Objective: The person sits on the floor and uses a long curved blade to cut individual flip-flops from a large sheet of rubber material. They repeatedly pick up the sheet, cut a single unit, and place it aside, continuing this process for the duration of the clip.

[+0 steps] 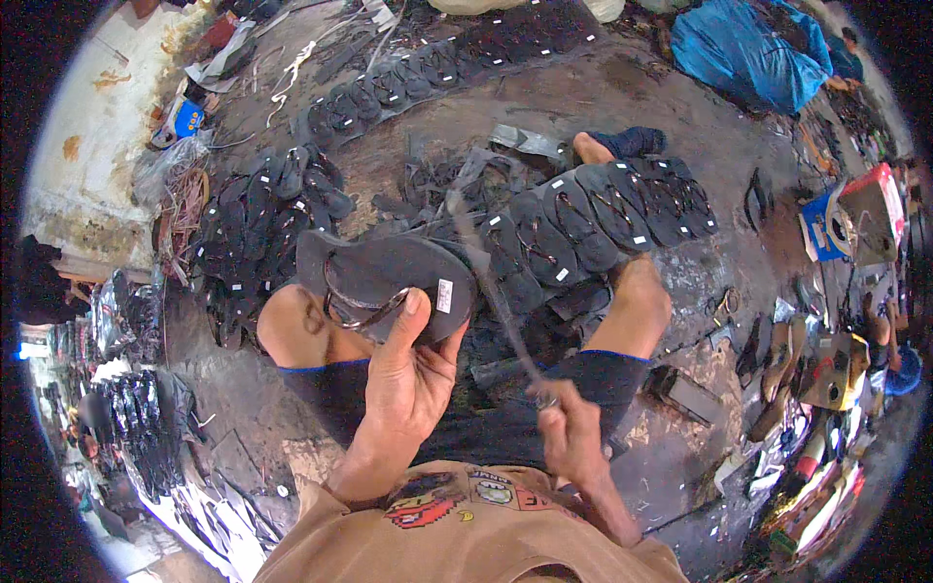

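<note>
My left hand (408,384) grips a black flip-flop (394,277) by the edge of its sole, thumb on top near the strap. The sole carries a small white label, and its dark, shiny strap faces up. My right hand (570,428) is closed in a fist round the lower end of a long, thin blade (498,296), likely a knife; its handle is hidden. The blade slants up to the left, just right of the flip-flop, and its upper part is blurred. Whether it touches the sole I cannot tell.
A row of labelled black flip-flops (583,219) lies beyond my right knee, another row (389,87) farther off. A pile of flip-flops (262,219) is beside my left knee. Dark scraps (466,180) lie ahead. Right are scissors (726,303), a blue tarp (748,53) and other people.
</note>
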{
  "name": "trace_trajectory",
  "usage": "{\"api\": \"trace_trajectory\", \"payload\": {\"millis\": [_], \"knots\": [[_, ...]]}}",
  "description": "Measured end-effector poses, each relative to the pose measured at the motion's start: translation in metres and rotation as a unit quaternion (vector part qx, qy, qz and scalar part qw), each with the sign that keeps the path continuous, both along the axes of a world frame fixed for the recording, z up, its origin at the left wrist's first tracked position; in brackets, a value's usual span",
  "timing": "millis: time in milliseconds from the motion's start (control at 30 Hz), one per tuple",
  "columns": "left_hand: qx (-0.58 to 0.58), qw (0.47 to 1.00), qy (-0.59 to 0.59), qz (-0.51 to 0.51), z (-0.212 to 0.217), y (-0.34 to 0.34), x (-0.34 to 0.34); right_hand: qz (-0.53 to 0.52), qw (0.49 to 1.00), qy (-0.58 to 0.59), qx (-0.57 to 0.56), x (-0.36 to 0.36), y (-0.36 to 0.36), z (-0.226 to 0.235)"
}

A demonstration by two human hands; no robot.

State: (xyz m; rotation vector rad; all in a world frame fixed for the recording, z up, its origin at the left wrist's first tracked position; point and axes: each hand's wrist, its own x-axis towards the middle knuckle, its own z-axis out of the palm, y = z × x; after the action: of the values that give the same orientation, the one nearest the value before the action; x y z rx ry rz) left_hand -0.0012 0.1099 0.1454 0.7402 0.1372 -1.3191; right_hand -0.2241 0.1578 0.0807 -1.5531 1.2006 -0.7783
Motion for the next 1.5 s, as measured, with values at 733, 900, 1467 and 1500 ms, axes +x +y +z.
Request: {"api": "trace_trajectory", "payload": {"millis": [733, 900, 1467, 1500], "knots": [[0.081, 0.896, -0.360, -0.247, -0.053, 0.070, 0.010, 0.140, 0.986, 0.066, 0.066, 0.050, -0.082, -0.024], [0.035, 0.917, -0.389, -0.081, -0.031, 0.027, 0.059, -0.129, 0.965, -0.059, 0.222, 0.015, -0.094, -0.044], [0.316, 0.830, -0.409, -0.210, -0.314, -0.134, -0.060, -0.461, 0.862, -0.123, 0.168, -0.176, -0.016, -0.133], [0.306, 0.845, -0.390, -0.201, -0.293, -0.136, -0.072, -0.455, 0.867, -0.120, 0.163, -0.160, -0.016, -0.126]]}}
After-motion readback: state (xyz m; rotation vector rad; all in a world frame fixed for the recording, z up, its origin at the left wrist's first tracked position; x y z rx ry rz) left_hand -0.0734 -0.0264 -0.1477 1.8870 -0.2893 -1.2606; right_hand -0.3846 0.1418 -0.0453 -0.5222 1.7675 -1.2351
